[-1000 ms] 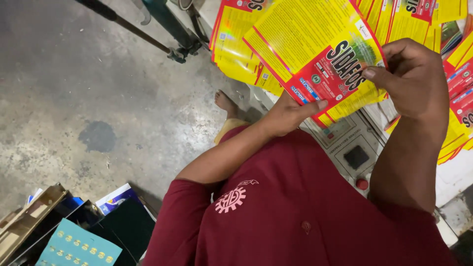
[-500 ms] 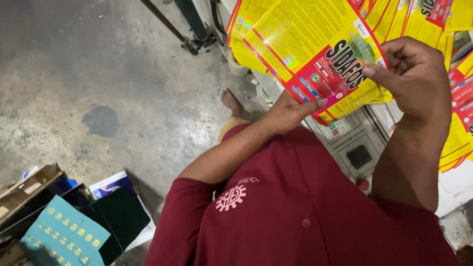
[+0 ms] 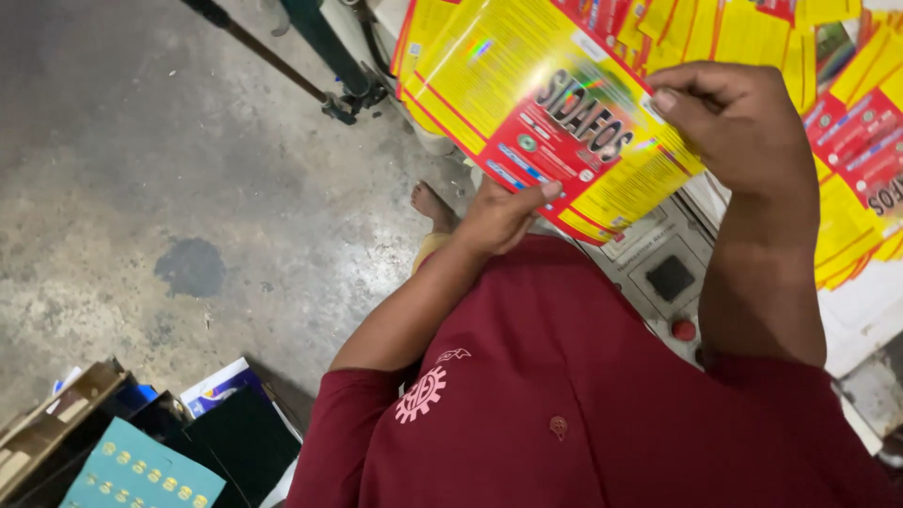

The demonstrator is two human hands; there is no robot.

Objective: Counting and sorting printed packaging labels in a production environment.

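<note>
Fingers of the left hand (image 3: 503, 214) pinch the lower edge of a yellow-and-red printed sheet (image 3: 546, 113), the right hand (image 3: 738, 122) clenching its right edge; the sheet is held above a grey control panel (image 3: 663, 268) and concrete floor (image 3: 141, 188)

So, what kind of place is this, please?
Probably a print or packaging workshop. Both hands, left hand and right hand, hold a stack of yellow-and-red printed sheets; beneath sits a machine control panel with a red button, over a stained concrete floor.

Glossy yellow-and-red printed labels (image 3: 555, 113) fanned at top, more at right.
</note>
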